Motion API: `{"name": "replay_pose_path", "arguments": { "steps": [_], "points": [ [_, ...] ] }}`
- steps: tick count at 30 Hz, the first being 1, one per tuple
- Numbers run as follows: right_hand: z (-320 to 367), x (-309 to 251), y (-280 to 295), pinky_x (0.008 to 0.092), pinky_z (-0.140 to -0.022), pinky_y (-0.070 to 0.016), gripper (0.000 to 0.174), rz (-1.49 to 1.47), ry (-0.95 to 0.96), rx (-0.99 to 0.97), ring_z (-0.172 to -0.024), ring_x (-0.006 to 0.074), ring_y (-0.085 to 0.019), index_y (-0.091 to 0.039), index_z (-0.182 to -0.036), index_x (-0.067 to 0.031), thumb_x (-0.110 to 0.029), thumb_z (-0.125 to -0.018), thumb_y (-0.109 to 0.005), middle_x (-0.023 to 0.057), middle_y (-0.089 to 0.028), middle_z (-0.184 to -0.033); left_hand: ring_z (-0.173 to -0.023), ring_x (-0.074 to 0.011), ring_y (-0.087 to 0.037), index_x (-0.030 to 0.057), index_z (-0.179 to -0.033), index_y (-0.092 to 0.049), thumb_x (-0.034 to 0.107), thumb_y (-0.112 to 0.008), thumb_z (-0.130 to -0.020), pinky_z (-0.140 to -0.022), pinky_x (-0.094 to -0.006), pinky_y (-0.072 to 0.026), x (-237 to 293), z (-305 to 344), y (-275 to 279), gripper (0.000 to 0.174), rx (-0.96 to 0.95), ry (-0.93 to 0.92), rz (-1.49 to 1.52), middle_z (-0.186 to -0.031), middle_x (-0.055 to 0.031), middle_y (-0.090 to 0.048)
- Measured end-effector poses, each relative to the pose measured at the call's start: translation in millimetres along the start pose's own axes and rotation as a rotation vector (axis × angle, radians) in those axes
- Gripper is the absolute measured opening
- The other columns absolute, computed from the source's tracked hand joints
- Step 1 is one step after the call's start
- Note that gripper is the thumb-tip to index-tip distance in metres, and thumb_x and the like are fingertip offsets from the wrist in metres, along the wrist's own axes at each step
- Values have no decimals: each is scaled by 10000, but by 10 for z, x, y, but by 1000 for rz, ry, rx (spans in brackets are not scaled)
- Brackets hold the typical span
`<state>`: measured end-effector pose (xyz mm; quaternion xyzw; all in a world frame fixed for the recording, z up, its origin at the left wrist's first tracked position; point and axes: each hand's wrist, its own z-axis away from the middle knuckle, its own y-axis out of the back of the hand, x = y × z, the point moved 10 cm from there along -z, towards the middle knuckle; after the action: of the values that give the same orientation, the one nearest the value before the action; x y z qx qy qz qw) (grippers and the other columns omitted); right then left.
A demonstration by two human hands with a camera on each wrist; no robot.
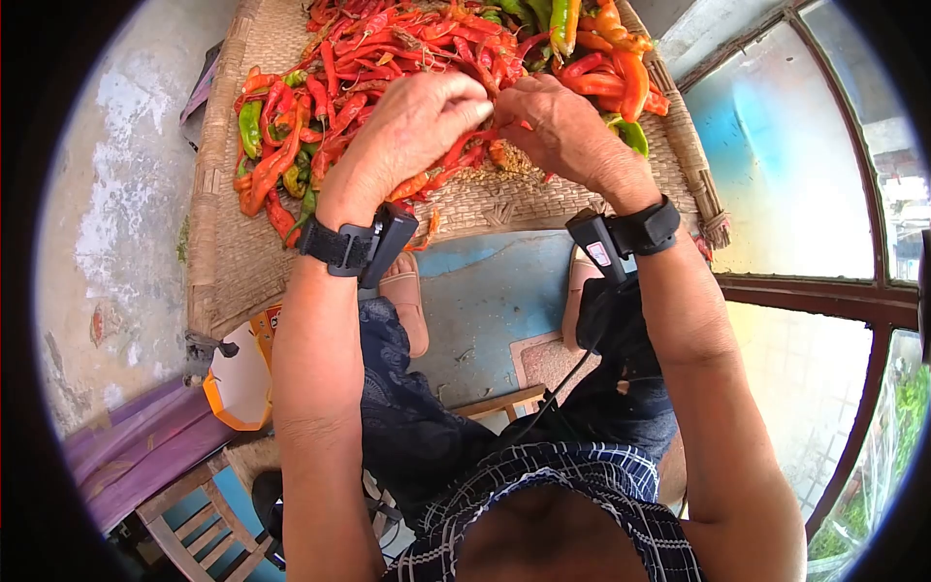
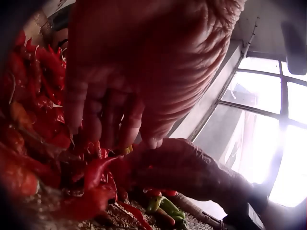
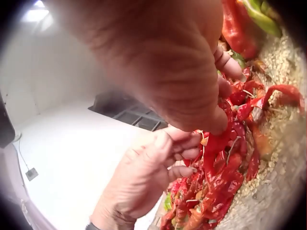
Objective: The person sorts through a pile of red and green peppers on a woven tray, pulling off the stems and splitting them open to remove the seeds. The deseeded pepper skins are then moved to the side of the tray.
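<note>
Red chili peppers (image 1: pixel 388 48) lie in a heap on a woven mat tray (image 1: pixel 582 201). My right hand (image 1: pixel 567 126) is at the near side of the heap. Its thumb and fingers pinch a red chili pepper (image 3: pixel 217 149), which hangs below the thumb in the right wrist view. Close on its left, my left hand (image 1: pixel 412 131) hovers over the peppers. Its fingers (image 2: pixel 93 120) are loosely bent and hold nothing, as the right wrist view also shows. In the left wrist view the right hand (image 2: pixel 180 165) appears just beyond the left thumb.
Green peppers (image 1: pixel 250 129) mix with red ones at the left; orange and green ones (image 1: pixel 630 85) lie at the far right. Pale seeds (image 3: pixel 268 165) are scattered on the tray. A window (image 1: pixel 786 145) stands on the right, a worn wall (image 1: pixel 126 194) on the left.
</note>
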<state>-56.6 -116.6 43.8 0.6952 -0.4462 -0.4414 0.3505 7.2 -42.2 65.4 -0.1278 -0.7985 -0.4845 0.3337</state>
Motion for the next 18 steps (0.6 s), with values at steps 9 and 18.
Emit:
{"name": "replay_pose_path", "arguments": {
  "steps": [9, 18],
  "points": [
    [50, 54, 346, 417, -710, -489, 156, -183, -31, 166, -848, 352, -599, -582, -914, -65, -129, -798, -665, 145, -588, -876, -775, -369, -620, 9, -865, -654, 245, -581, -866, -692, -440, -474, -62, 29, -181, 246, -98, 70, -90, -780, -201, -634],
    [72, 10, -88, 427, -733, -527, 229, -174, 3, -97, -854, 346, -638, -647, -1003, -96, -98, -775, -662, 150, -638, -915, -839, -258, -661, 67, -1136, -626, 285, -608, -886, -763, -355, -512, 3, 120, 1024, 332, 831, -69, -698, -914, -150, -684]
  ]
}}
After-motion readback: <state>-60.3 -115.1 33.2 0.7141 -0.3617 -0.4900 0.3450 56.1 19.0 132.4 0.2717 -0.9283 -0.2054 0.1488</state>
